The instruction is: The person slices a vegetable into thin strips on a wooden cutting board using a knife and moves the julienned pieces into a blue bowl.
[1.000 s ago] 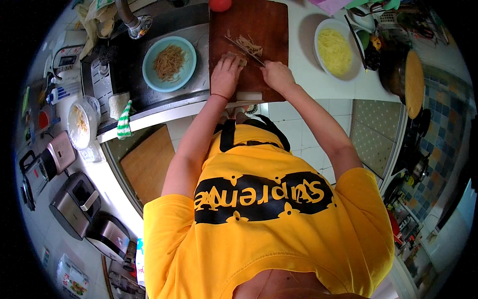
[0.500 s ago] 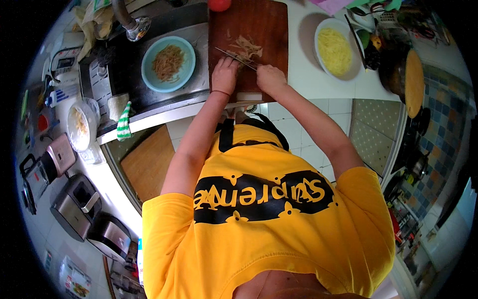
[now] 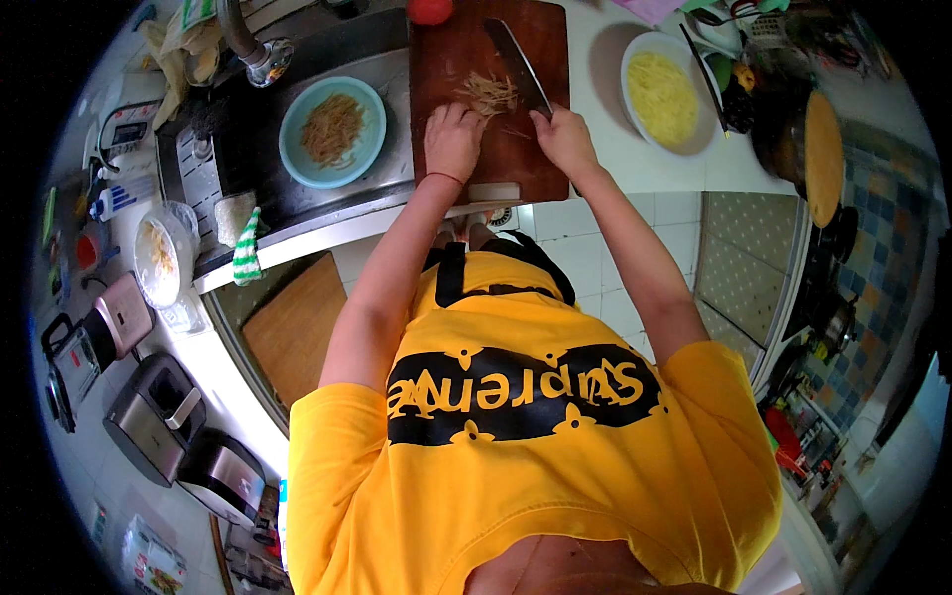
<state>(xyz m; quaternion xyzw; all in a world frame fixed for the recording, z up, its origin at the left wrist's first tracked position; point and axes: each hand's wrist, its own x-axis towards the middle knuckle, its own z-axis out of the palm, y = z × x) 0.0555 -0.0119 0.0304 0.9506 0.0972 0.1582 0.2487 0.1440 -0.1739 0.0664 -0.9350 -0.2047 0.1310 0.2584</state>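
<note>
A brown wooden cutting board (image 3: pixel 436 69) lies on the counter in front of me. On it is a small pile of thin brown shreds (image 3: pixel 488 94); I cannot make out what food they are. My left hand (image 3: pixel 453 141) rests on the board with its fingers stretched to the pile's near left edge. My right hand (image 3: pixel 567 141) grips the handle of a kitchen knife (image 3: pixel 518 64). The dark, broad blade slants away to the far left, right of the shreds. Left of the board, a light blue bowl (image 3: pixel 373 139) holds more brown shreds.
Beneath the blue bowl is a steel sink (image 3: pixel 392 84) with a faucet (image 3: pixel 266 61) above it. A white bowl (image 3: pixel 629 91) of yellow shreds stands right of the board, with dark chopsticks (image 3: pixel 706 81) across its rim. Something round and red (image 3: pixel 430 10) sits at the board's far edge.
The knife has lifted off the shreds and swung to the right, its tip now pointing away from me. My right hand moved right and nearer the board's edge; my left hand shifted slightly.
</note>
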